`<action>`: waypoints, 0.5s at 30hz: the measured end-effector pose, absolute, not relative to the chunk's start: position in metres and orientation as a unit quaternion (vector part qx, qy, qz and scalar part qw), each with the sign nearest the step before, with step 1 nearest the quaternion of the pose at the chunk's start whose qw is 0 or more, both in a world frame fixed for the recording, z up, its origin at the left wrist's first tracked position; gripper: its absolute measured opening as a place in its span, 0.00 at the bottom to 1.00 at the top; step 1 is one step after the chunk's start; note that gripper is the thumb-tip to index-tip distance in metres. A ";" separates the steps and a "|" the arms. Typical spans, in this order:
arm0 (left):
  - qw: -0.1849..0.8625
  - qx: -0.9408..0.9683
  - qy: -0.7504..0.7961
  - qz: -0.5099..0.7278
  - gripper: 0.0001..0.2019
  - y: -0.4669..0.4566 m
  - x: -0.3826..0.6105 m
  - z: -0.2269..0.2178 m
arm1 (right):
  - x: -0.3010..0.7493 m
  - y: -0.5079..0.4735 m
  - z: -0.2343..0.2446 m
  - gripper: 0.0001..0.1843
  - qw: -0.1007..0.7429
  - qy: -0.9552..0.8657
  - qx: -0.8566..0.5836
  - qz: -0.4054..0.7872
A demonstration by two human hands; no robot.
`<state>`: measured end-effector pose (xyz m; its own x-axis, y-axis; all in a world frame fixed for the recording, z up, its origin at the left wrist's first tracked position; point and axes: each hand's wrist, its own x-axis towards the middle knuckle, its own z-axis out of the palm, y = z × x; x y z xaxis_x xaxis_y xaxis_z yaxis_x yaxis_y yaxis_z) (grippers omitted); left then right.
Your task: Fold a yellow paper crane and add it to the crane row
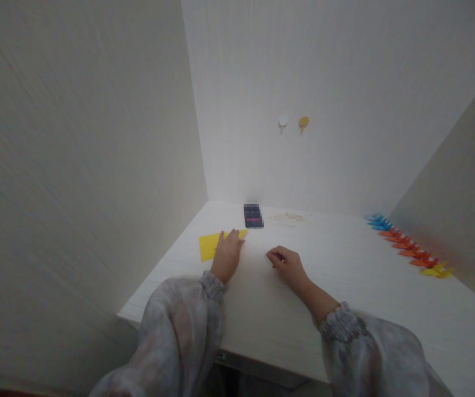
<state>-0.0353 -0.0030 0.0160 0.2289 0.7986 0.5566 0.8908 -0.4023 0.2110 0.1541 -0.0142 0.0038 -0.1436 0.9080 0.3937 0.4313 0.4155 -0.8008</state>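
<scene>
A sheet of yellow paper (208,246) lies on the white table, left of the middle. My left hand (228,255) rests over its right part, fingers stretched out and lying flat, and covers some of it. One corner of the paper shows past the fingertips. Off to the right, my right hand (286,262) is just above or on the tabletop, apart from the paper. Its fingers are curled in with thumb and fingertips together, and nothing shows between them.
A dark phone (254,217) is behind the paper, near the back wall. Folded paper cranes (403,242) in blue, orange and yellow stand in a row along the right side. A white hook (282,122) and a yellow hook (304,122) are on the back wall.
</scene>
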 end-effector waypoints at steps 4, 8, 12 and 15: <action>0.044 -0.866 -0.367 -0.337 0.14 -0.013 -0.013 0.003 | 0.151 -0.012 0.002 0.25 0.474 -0.611 -0.449 0.449; -0.006 -0.918 -0.260 -0.301 0.14 -0.025 0.005 0.000 | 0.152 -0.011 -0.001 0.17 0.497 -0.473 -0.409 0.602; -0.124 -0.910 -0.239 -0.315 0.13 -0.030 0.007 0.008 | 0.154 -0.010 -0.005 0.08 0.519 -0.463 -0.414 0.587; -0.190 -0.789 -0.371 -0.452 0.16 -0.021 0.002 0.005 | 0.156 -0.008 -0.009 0.08 0.521 -0.458 -0.415 0.589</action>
<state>0.0015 -0.0207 0.0054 0.3168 0.7565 0.5721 0.4135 -0.6530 0.6345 0.1565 -0.0081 -0.0088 -0.1123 0.9936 -0.0116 -0.2345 -0.0378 -0.9714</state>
